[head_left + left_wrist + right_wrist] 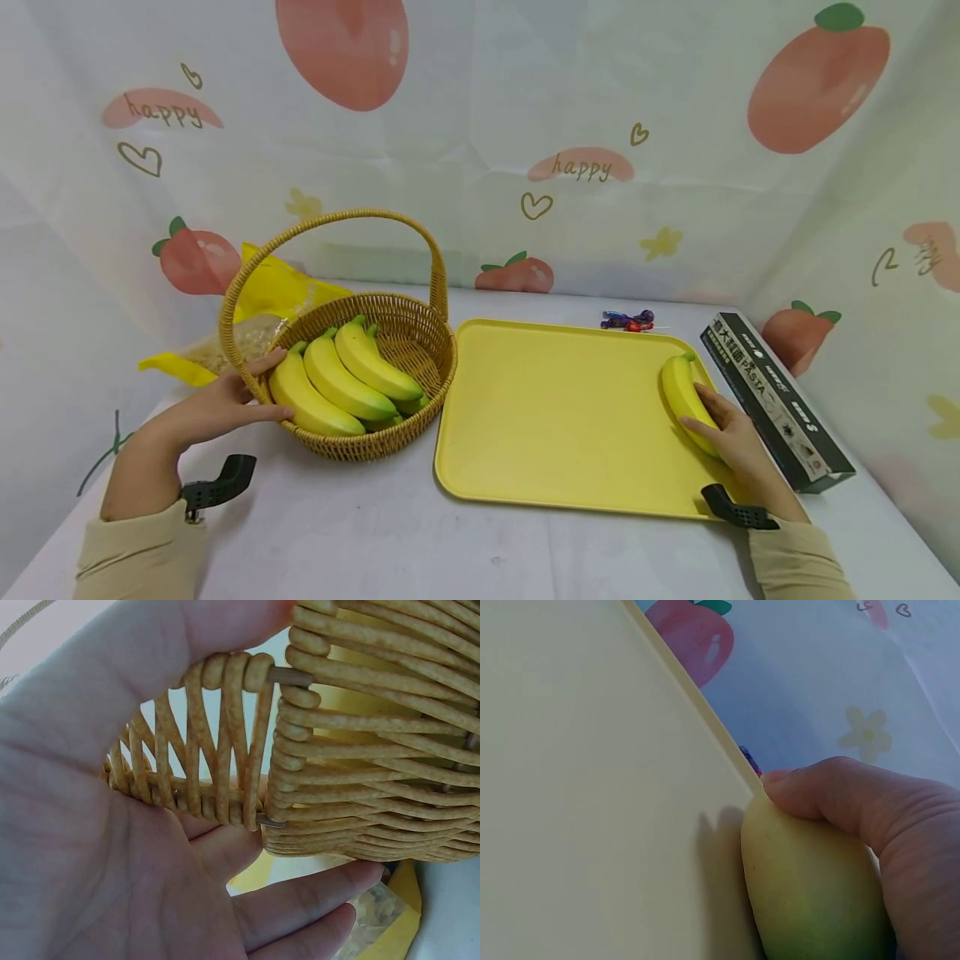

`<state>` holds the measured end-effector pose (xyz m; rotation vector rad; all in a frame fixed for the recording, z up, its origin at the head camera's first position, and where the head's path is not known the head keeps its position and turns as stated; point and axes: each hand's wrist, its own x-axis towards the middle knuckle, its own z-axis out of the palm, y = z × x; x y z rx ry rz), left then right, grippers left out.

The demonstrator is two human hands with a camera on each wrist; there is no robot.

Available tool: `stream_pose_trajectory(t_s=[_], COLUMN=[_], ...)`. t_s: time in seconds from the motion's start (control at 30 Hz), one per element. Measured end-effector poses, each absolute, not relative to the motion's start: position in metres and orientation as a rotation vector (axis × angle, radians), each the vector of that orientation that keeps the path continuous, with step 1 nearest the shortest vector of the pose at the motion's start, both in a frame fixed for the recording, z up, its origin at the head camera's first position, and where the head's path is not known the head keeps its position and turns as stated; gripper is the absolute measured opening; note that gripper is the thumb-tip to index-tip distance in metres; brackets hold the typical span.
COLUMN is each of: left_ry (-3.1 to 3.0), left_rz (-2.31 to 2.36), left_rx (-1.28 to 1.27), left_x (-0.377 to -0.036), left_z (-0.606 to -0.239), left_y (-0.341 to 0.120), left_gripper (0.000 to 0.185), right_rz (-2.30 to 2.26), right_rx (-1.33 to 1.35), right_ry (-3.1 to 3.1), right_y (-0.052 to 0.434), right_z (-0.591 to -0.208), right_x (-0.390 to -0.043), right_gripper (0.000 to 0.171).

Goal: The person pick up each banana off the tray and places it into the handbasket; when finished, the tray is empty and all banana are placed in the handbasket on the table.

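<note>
Banana (684,398) lies at tray's (555,417) 3 o'clock edge, R hand (731,437) grasping it w/ curled fingers. L hand (225,400) grips basket (390,442) rim at its 9 o'clock; banana bunch (341,383) inside. Box (772,400) at tray's 3 o'clock.

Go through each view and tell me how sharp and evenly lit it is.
Head view: even soft light, sharp, wide-angle bending at the edges. Left wrist view: the basket weave is crisp, the left hand near the lens soft. Right wrist view: the banana is slightly blurred and throws a faint shadow on the tray.
</note>
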<state>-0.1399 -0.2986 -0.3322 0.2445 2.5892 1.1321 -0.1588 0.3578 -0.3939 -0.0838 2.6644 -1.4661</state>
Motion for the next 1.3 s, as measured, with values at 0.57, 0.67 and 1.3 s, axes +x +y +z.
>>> stream_pose_trajectory(t_s=[0.57,0.67,1.3], left_ry=[2.593,2.59,2.597], left_rz=[1.132,1.137,1.124], left_rx=[0.263,0.268,0.252], left_x=[-0.14,-0.14,-0.14], left_z=[-0.332,-0.332,-0.333], left_y=[-0.299,-0.299,-0.299], left_gripper=[0.092,0.092,0.092], right_rz=[-1.487,-1.561,-1.609], right_rx=[-0.002,-0.063,-0.191], right_ry=[2.728,2.716,2.705], right_y=[0.349,0.348,0.311], right_z=[-0.405,-0.404,-0.376], right_x=[-0.158,-0.158,-0.158], right_gripper=[0.07,0.067,0.061])
